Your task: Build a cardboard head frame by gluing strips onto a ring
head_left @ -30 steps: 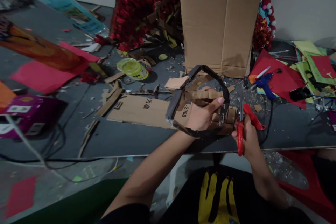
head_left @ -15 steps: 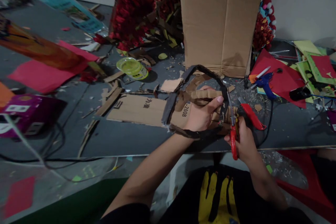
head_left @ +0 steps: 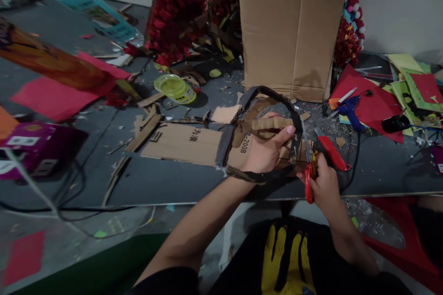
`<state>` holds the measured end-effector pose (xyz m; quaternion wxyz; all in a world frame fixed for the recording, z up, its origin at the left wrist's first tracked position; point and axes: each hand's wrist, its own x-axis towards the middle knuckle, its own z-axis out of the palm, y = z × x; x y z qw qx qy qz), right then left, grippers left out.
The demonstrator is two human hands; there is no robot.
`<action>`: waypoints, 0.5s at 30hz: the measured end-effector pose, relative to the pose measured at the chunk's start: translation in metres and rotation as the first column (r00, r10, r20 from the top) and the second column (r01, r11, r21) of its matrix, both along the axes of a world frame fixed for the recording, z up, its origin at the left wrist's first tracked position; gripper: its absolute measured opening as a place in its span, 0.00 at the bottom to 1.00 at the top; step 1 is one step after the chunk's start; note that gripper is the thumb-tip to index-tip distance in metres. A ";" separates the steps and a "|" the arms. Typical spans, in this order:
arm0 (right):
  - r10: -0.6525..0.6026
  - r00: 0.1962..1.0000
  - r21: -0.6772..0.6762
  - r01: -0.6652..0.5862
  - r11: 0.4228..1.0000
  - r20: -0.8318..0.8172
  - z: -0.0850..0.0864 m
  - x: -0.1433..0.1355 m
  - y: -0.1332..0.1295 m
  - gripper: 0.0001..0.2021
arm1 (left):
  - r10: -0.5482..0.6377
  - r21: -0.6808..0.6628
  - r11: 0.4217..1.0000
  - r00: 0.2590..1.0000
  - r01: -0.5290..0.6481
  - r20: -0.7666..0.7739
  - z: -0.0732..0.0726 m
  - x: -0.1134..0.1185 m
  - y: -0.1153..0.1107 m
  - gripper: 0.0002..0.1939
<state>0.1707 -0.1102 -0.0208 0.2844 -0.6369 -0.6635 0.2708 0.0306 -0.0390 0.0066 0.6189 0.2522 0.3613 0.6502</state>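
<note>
My left hand point(head_left: 263, 151) reaches through a dark ring-shaped cardboard frame point(head_left: 226, 144) and is closed on its right side, with the thumb pressed on the strip. Curled brown cardboard strips lie inside the ring by the fingers. My right hand point(head_left: 327, 182) is wrapped around red-handled scissors point(head_left: 308, 182), whose blades point up alongside the ring's right edge. Whether the blades touch the strip I cannot tell. Beneath the ring lies a flat printed cardboard piece point(head_left: 183, 142). A red utility knife point(head_left: 334, 153) rests just right of the scissors.
A tall cardboard panel point(head_left: 290, 27) stands behind the ring. Further left are a tub of yellow-green stuff point(head_left: 176, 88), red paper point(head_left: 62, 99) and a purple box point(head_left: 41, 150). Rightward lie a blue glue gun point(head_left: 351, 110) with its cord and coloured paper sheets point(head_left: 411, 78). Cardboard scraps litter the table point(head_left: 166, 189).
My right hand has shifted up slightly with the scissors, and their handles sit a little higher. My left hand and the ring have barely moved.
</note>
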 end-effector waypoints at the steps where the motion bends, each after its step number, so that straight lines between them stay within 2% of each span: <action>1: -0.007 1.000 0.002 0.007 1.000 0.004 0.000 0.000 0.000 0.11 | 0.002 -0.006 1.000 1.000 -0.002 -0.002 0.000 0.000 0.000 0.21; 6: 0.031 1.000 -0.012 -0.031 0.999 -0.008 0.001 0.005 0.002 0.13 | -0.048 -0.047 0.998 0.999 0.047 -0.023 0.000 0.000 0.000 0.21; 10: 0.009 1.000 -0.013 -0.008 1.000 0.018 0.003 0.009 0.004 0.14 | -0.095 -0.033 0.995 0.994 0.094 -0.060 0.001 -0.001 -0.001 0.19; 15: -0.019 0.997 0.055 0.015 0.998 0.071 0.007 0.010 0.007 0.15 | -0.105 -0.024 0.994 0.992 0.104 -0.076 0.000 -0.002 -0.001 0.19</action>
